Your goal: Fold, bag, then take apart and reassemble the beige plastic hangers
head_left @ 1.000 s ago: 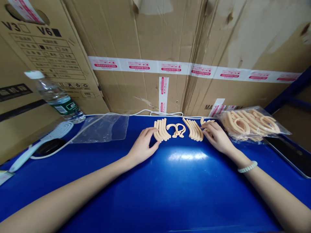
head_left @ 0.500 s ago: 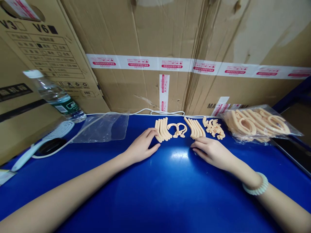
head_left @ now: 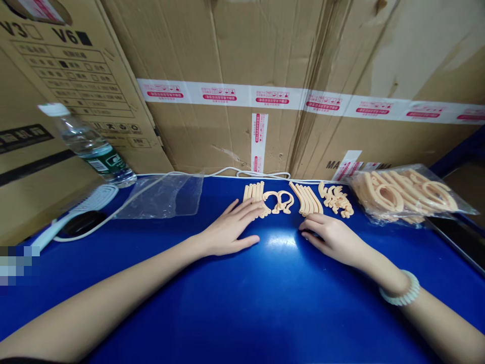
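Blue worktop, items:
- Left hand: released, flat, fingertips over the near ends of the left strips.
- Right hand: loosely open, palm down, grasping nothing, just before the right strips.
- Loops: between the two stacks.
- Small pieces, full bag: to the right.
- Empty bag, bottle: to the left.

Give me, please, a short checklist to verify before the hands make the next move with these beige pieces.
1. Left hand lies flat, fingers on the left row of strips: ok.
2. Right hand is empty: cannot tell, fingers curl down.
3. Right row of strips lies neat, side by side: ok.
4. Loop pieces sit between the rows: ok.
5. Small pieces lie outside the filled bag: ok.
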The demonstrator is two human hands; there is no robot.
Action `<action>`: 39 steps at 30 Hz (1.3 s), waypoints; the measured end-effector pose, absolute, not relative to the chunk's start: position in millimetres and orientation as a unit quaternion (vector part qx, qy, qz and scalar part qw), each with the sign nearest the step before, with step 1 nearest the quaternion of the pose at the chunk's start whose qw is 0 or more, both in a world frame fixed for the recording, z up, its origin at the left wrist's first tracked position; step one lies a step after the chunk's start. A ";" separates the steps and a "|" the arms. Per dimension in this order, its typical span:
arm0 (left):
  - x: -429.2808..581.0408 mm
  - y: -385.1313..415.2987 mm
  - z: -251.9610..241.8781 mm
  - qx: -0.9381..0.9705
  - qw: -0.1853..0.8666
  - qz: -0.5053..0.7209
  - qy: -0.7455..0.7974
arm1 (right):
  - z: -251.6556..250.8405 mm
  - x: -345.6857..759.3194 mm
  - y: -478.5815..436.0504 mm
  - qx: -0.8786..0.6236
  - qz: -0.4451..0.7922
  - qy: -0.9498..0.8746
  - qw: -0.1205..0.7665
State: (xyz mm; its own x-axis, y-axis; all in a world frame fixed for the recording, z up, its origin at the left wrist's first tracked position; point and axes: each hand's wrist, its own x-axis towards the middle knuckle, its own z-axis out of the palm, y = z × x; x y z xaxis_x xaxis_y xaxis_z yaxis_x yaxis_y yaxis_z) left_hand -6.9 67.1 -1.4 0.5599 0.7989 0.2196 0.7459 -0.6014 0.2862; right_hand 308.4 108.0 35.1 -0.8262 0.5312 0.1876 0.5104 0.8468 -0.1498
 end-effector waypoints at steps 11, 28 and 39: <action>-8.0 77.1 -4.0 0.895 0.104 0.112 0.418 | 31.1 305.8 108.7 -0.276 0.045 -0.953 0.118; -20.8 78.8 -9.0 0.815 0.054 0.318 0.482 | 28.5 310.7 112.1 -0.275 0.075 -0.949 0.132; -17.0 75.2 -6.4 0.833 0.008 0.258 0.490 | 27.2 310.6 113.8 -0.276 0.078 -0.950 0.126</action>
State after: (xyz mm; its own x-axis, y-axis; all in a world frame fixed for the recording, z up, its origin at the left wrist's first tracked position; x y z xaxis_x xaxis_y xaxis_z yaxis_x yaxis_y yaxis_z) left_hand -17.0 75.2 -6.4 0.3874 0.8197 0.4219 0.8114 -0.5204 0.2661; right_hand 310.6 113.8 27.2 -0.8159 0.5437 0.1964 0.5047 0.8356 -0.2167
